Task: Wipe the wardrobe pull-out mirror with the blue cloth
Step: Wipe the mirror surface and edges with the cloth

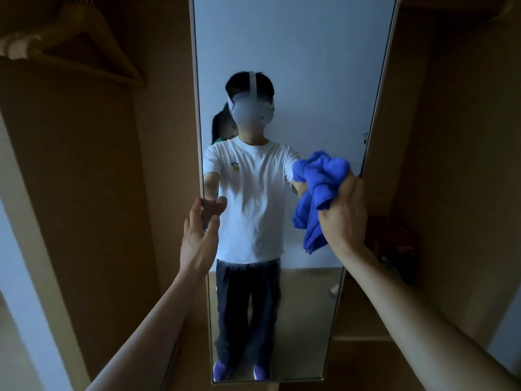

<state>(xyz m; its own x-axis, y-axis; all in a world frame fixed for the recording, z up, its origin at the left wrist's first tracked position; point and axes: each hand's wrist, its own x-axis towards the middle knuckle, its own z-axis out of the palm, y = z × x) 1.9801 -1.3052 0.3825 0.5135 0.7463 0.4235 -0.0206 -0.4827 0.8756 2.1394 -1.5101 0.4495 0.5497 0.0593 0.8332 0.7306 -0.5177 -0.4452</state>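
Two bare forearms (417, 314) are being stretched forward from the lower corners. By the left hand (198, 238) the mirror (296, 52) is being pinched at its left edge: the thumb is being laid on the glass, and the other fingers are being passed behind the frame. By the right hand (344, 213) the cloth (318, 190) is being clenched in a bunch. Its folds are being pushed out above and left of the curled fingers and held against the glass near the right edge, with a loose end hanging below them. Up and left of the left fingertips, well apart, a hanger (84, 38) is being seen inside the wardrobe.
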